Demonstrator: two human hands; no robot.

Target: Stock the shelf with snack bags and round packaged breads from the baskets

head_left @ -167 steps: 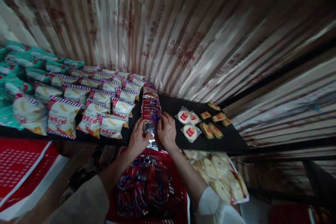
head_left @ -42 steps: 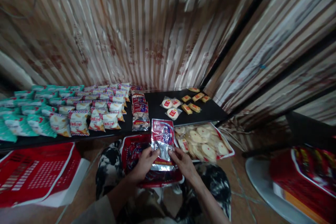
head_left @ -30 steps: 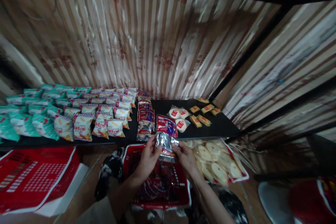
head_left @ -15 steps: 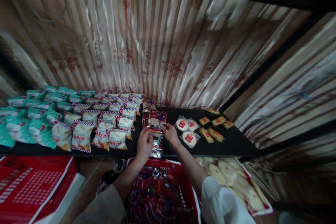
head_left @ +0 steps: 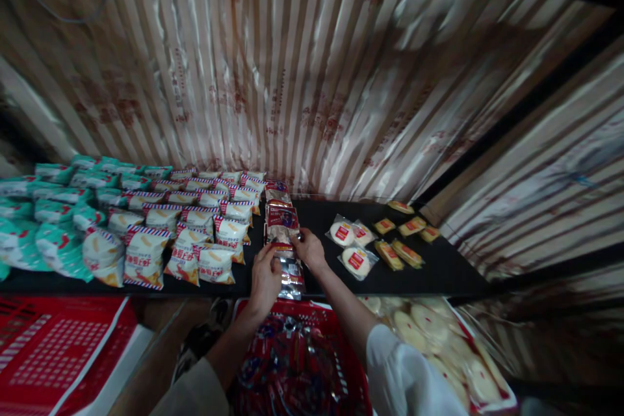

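Note:
A dark red snack packet (head_left: 283, 218) with a clear lower part lies on a short row of similar packets on the black shelf (head_left: 316, 211). My left hand (head_left: 266, 276) is closed at its lower left edge, and my right hand (head_left: 309, 249) pinches its right edge. Silvery packets (head_left: 291, 276) lie just below, between my hands and the shelf's front edge. Another red packet (head_left: 277, 191) is at the back of this row. Below the shelf, a red basket (head_left: 361, 370) holds many dark red packets.
White puffed snack bags (head_left: 146, 257) stand in rows to the left, with teal bags (head_left: 63, 250) beyond. Round white packaged cakes (head_left: 355, 262) and yellow packets (head_left: 407, 253) lie to the right. A red crate (head_left: 63, 344) and a tray of round pastries (head_left: 439, 331) are below the shelf.
The packet in my hands has moved left and down onto the row of red packets. My view has shifted slightly.

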